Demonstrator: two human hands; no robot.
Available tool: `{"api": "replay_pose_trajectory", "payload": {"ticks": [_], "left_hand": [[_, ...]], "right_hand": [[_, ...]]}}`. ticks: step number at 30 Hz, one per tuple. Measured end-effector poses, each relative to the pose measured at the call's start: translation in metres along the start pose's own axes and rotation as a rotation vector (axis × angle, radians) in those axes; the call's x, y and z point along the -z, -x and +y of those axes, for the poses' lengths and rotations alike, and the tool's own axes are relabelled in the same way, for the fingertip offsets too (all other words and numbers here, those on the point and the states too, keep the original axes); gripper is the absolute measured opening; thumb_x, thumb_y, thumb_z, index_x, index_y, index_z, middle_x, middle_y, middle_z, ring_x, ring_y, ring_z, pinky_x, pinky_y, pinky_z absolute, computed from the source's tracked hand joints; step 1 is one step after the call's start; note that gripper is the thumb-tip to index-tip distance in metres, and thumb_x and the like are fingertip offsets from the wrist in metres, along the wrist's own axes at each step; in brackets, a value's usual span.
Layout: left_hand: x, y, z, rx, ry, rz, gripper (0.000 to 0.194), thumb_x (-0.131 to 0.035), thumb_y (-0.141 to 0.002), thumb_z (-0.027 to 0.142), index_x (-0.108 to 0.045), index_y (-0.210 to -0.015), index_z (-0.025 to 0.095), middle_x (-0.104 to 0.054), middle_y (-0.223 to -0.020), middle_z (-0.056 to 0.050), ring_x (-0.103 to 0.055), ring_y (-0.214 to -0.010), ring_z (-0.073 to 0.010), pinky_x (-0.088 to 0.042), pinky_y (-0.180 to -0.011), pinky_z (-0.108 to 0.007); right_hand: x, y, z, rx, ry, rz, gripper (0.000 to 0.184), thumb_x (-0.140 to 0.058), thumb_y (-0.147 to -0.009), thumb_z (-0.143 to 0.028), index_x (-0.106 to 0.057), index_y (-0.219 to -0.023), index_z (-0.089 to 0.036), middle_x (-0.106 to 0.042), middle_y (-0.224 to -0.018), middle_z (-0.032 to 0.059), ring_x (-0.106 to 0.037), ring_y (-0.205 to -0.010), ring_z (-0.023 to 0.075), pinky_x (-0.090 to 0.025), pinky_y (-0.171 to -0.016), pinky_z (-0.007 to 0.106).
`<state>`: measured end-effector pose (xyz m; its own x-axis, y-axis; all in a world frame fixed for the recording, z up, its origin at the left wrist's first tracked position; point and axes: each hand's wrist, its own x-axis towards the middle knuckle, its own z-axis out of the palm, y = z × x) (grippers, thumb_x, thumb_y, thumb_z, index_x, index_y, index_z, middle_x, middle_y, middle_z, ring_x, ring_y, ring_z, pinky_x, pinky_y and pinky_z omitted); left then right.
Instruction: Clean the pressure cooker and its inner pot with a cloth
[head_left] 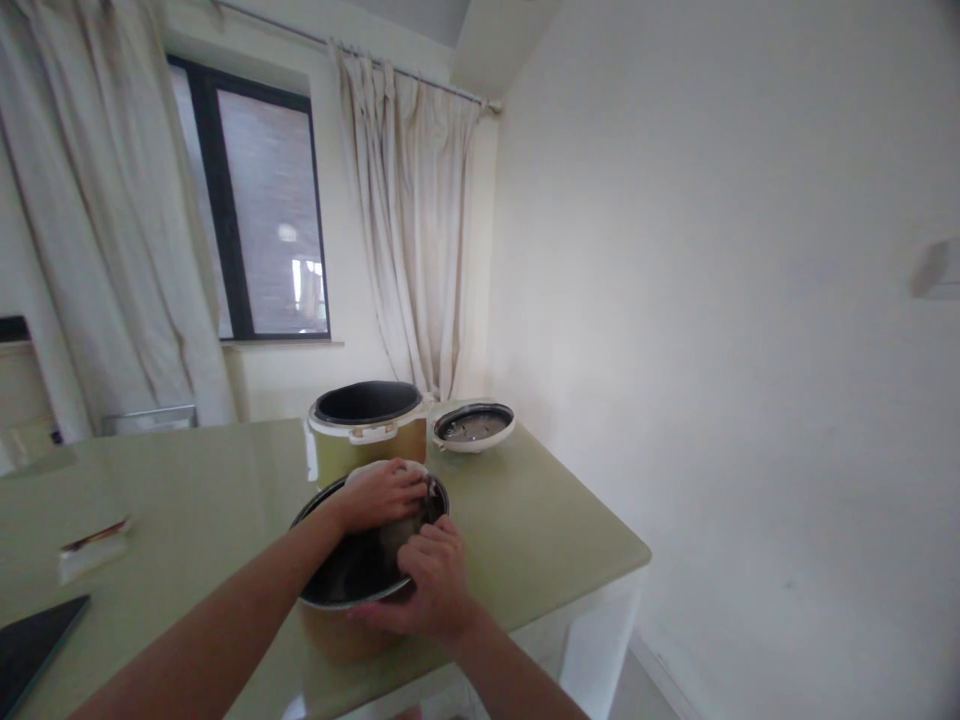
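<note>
A dark-lined inner pot (352,570) with a pale rim is tilted at the near side of the table. My right hand (431,580) grips its near right rim, thumb underneath and fingers curled over the edge. Over the pot's far side reaches my left hand (384,493), its fingers bent down against the inner wall. A pale patch shows along that hand's far edge; whether it is a cloth I cannot make out. Just beyond stands an open, pale-sided cooker body (367,435) with a dark inside. To its right lies a round lid (474,428), its metal inner face up.
The pale green table (540,520) ends at a corner on the right, near a white wall. At left are a small white packet with a brown strip (94,548) and a dark flat panel (37,640). Curtains (412,220) and a window (274,210) are behind.
</note>
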<state>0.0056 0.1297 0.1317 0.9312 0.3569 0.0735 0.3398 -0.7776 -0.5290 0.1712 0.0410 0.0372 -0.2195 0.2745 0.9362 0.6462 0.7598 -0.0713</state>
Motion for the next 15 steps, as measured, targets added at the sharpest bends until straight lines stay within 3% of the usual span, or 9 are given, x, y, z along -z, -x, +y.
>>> {"api": "replay_pose_trajectory", "payload": {"ticks": [2,5,7,10,13,15], "left_hand": [[-0.007,0.01,-0.003,0.107,-0.034,-0.058,0.017,-0.066,-0.098,0.021,-0.079,-0.108,0.026,-0.072,-0.134,-0.008,-0.061,-0.127,-0.0262,-0.049,-0.097,-0.04],[-0.003,0.033,-0.006,0.349,-0.017,-0.144,0.026,-0.066,-0.094,0.015,-0.08,-0.113,0.026,-0.069,-0.142,-0.011,-0.058,-0.133,-0.0311,-0.052,-0.099,-0.043],[0.012,0.046,-0.005,0.499,0.026,-0.213,0.036,-0.065,-0.088,0.01,-0.079,-0.118,0.024,-0.067,-0.144,-0.014,-0.058,-0.134,-0.0341,-0.055,-0.098,-0.046],[0.043,0.054,-0.002,0.651,0.081,-0.392,0.041,-0.068,-0.077,0.007,-0.08,-0.115,0.018,-0.073,-0.131,-0.019,-0.063,-0.126,-0.0385,-0.059,-0.093,-0.049],[0.068,0.052,0.0,0.748,0.197,-0.583,0.037,-0.072,-0.07,0.014,-0.081,-0.106,0.012,-0.077,-0.117,-0.025,-0.069,-0.116,-0.0452,-0.058,-0.091,-0.056],[0.073,0.048,0.0,0.781,0.317,-0.663,0.033,-0.075,-0.068,0.024,-0.081,-0.098,0.01,-0.078,-0.11,-0.029,-0.073,-0.105,-0.0469,-0.058,-0.088,-0.058]], "right_hand": [[0.0,-0.002,-0.002,0.001,0.012,0.024,0.076,-0.058,-0.079,-0.093,-0.04,-0.06,-0.022,-0.051,-0.055,-0.0033,-0.052,-0.059,0.0141,-0.035,-0.072,0.036],[-0.001,-0.006,-0.005,-0.007,0.054,0.041,0.075,-0.059,-0.078,-0.094,-0.042,-0.061,-0.023,-0.053,-0.056,-0.0023,-0.054,-0.061,0.0154,-0.036,-0.072,0.037],[-0.003,-0.009,-0.006,-0.005,0.073,0.039,0.075,-0.058,-0.078,-0.095,-0.043,-0.062,-0.023,-0.054,-0.058,-0.0015,-0.055,-0.063,0.0165,-0.037,-0.073,0.037],[-0.006,-0.012,-0.004,0.012,0.087,-0.003,0.075,-0.056,-0.078,-0.096,-0.044,-0.061,-0.024,-0.056,-0.058,-0.0005,-0.056,-0.064,0.0172,-0.038,-0.073,0.038],[-0.007,-0.013,0.0,0.018,0.106,-0.074,0.074,-0.056,-0.079,-0.095,-0.047,-0.061,-0.024,-0.058,-0.06,0.0011,-0.057,-0.066,0.0184,-0.038,-0.073,0.038],[-0.008,-0.013,0.001,0.016,0.107,-0.108,0.073,-0.057,-0.079,-0.094,-0.048,-0.062,-0.024,-0.058,-0.06,0.0019,-0.057,-0.067,0.0192,-0.039,-0.073,0.038]]}}
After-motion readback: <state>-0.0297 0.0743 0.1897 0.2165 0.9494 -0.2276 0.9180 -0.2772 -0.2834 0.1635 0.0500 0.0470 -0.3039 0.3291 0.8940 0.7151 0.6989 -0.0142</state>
